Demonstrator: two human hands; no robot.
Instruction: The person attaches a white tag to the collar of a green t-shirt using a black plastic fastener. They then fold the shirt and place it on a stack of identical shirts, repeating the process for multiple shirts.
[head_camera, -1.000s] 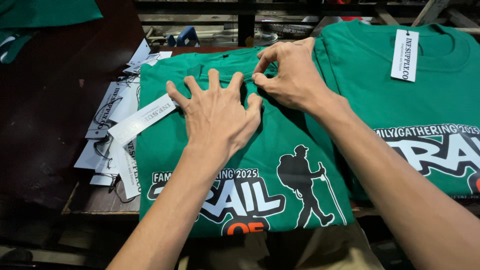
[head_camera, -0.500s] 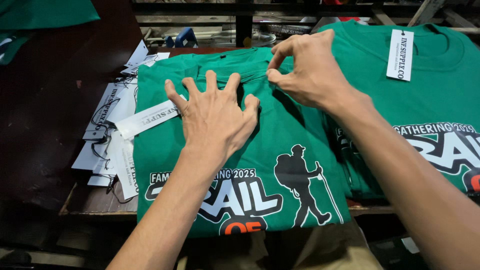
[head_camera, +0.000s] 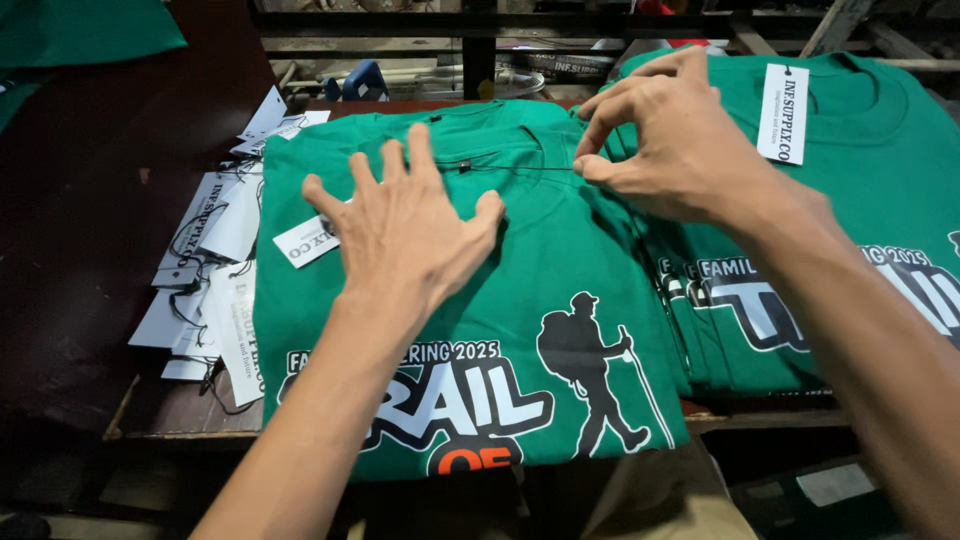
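- so the desk (head_camera: 170, 415) is dark wood, running across the lower left of the frame under everything
- biggest thing on it is the green t-shirt (head_camera: 560, 260) in the middle, lying flat with a white-and-black print and a hiker figure at its bottom edge, hem hanging over the desk's front
- second green shirt pile (head_camera: 880, 190) sits just beside it at the right of the frame, touching its edge, with a white hang tag (head_camera: 783, 112) at the collar
- left hand (head_camera: 405, 235) is pressed flat on the middle shirt's chest, fingers (head_camera: 420, 155) spread wide and released, gripping nothing
- right hand (head_camera: 680, 140) is up by the collar at upper middle right, thumb and forefinger pinched shut on a thin dark string (head_camera: 520, 168) that runs left to a small black bit near the neckline
- loose heap of white paper tags (head_camera: 215, 260) with black cords on the desk at the left
- one white tag (head_camera: 303, 241) lies on the shirt, partly under the left hand
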